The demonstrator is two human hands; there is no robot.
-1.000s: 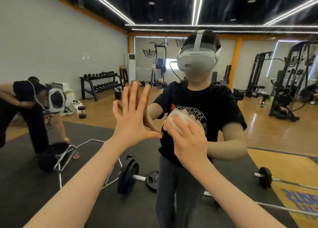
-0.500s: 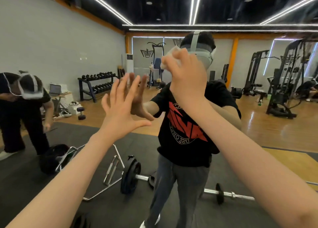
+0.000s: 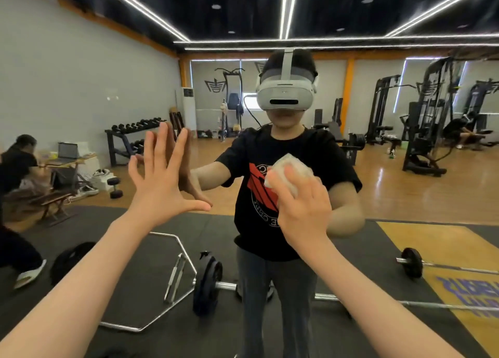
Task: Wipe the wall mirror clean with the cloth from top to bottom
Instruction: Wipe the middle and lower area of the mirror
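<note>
The wall mirror (image 3: 391, 201) fills the whole view and reflects a gym and the person wearing the headset. My left hand (image 3: 164, 185) lies flat against the glass with its fingers spread, meeting its own reflection. My right hand (image 3: 302, 206) grips a wadded white cloth (image 3: 289, 168) and presses it on the glass at chest height, right of centre. Most of the cloth sticks out above my fingers; the rest is hidden under the palm.
In the reflection, a barbell (image 3: 208, 284) and a hex bar (image 3: 167, 279) lie on the black floor mat behind me. A person (image 3: 19, 168) bends over at the far left beside a small table. Weight machines (image 3: 426, 120) stand at the right.
My right hand has swept the cloth down the glass from head height to chest height. My left hand stays flat on the mirror. The person at the left has crouched lower.
</note>
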